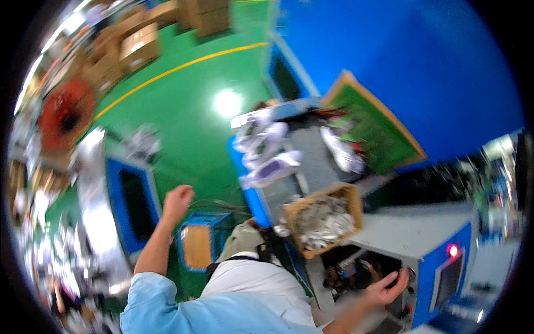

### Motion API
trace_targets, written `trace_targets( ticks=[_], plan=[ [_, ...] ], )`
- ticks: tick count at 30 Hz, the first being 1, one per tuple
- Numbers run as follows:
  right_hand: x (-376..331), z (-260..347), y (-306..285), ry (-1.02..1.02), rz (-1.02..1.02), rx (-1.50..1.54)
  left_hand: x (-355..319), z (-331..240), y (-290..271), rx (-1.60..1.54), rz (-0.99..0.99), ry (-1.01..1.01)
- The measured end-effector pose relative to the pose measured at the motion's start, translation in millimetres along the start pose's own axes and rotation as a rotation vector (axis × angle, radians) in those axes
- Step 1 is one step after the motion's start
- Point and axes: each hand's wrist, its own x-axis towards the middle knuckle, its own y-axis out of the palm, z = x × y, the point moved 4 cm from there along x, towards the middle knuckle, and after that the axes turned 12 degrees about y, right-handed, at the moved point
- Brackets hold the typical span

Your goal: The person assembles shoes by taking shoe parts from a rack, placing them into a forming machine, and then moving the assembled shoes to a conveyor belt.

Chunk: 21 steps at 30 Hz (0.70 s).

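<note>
head view: the right hand (pixel 391 286), half open with fingers slightly bent, is beside the dark knob (pixel 411 273) of a grey-and-blue machine (pixel 420 229); no object shows in it, and whether it touches the knob i cannot tell. the left hand (pixel 178 201) is curled in a loose fist above the green floor (pixel 206 150), near a wood-topped stool (pixel 197 247), perhaps held out for balance; nothing shows in it. a cardboard box (pixel 355 207) of pale crumpled pieces (pixel 325 222) and white shoes (pixel 276 167) likely sit close by for easy reach. the machine, to the person's right, has a plain grey top, blue side, glowing red light (pixel 453 250) and dark, cluttered opening (pixel 356 270).
</note>
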Motion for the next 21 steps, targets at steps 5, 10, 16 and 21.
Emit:
trace_targets(
  ticks=[5,10,16,21],
  plan=[
    [61.1,-25.3,20.2,-0.075,-0.227,-0.418,136.2,-237.9,223.3,-0.033,0.611,0.861],
    [57.6,-22.3,25.1,-0.118,-0.275,-0.494,273.7,-312.2,395.0,0.475,0.347,1.380],
    [51.0,-33.2,30.8,-0.251,-0.350,-0.550,293.1,-301.0,473.4,0.611,0.294,1.214],
    [43.1,-36.8,27.2,-0.131,-0.289,-0.581,242.1,-367.4,416.8,0.463,1.052,0.849]
  ],
)
